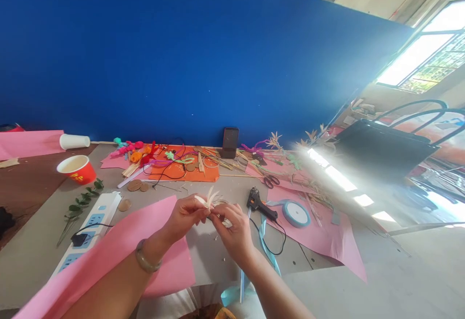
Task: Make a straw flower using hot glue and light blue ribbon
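Observation:
Both hands meet over the near middle of the table, around a pale, straw-coloured flower (209, 197) with thin pointed petals. My left hand (187, 215) pinches it from the left, fingers closed at its base. From the other side my right hand (232, 224) closes its fingertips on the flower's lower part; the exact grip is partly hidden by the fingers. Under the left forearm lies a sheet of pink paper (174, 261). Just right of the right hand rests a black glue gun (259, 204) with its cord, beside a roll of light blue ribbon (296, 213).
A power strip (90, 229), a leafy sprig (82, 203) and a red paper cup (77, 169) stand to the left. Along the back lie orange paper (203, 171), coloured pipe cleaners, scissors (271, 181) and dried stalks. A phone (230, 142) leans against the blue panel (181, 57).

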### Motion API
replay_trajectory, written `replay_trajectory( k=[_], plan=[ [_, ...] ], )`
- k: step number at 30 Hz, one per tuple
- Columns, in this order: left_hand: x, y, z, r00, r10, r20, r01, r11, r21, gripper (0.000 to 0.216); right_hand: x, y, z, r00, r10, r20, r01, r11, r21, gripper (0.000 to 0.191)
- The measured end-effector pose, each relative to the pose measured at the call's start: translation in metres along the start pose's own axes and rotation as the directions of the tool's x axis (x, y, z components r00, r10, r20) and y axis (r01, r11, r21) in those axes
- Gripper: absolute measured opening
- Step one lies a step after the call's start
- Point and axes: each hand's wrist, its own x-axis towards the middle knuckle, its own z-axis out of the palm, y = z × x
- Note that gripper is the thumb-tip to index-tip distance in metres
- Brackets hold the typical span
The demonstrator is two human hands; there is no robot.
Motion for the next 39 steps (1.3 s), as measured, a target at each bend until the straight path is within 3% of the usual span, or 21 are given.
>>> replay_trajectory(
  k=[9,14,18,30,39],
  plan=[
    [0.001,0.010,0.003,0.998,-0.054,0.023,0.051,0.989,0.143,0.031,-0.001,0.003,-0.003,0.993,-0.080,-0.088,0.077,0.997,-0.032,0.011],
    [0.001,0.009,0.004,0.997,-0.077,-0.014,0.078,0.993,0.087,0.027,-0.002,0.007,-0.004,0.992,-0.098,-0.077,0.094,0.994,-0.051,0.012],
    [0.000,0.008,0.004,0.999,-0.032,-0.015,0.033,0.996,0.085,0.020,-0.003,0.011,-0.003,0.993,-0.110,-0.042,0.108,0.993,-0.055,0.011],
    [-0.002,0.000,-0.002,0.991,0.132,-0.024,-0.119,0.948,0.296,0.013,-0.004,0.012,0.004,0.990,-0.129,-0.061,0.123,0.988,-0.093,0.013],
    [-0.002,0.004,-0.001,0.992,0.127,-0.007,-0.118,0.942,0.314,0.019,-0.004,0.015,0.004,0.993,-0.115,-0.032,0.110,0.987,-0.120,0.013]
  ],
)
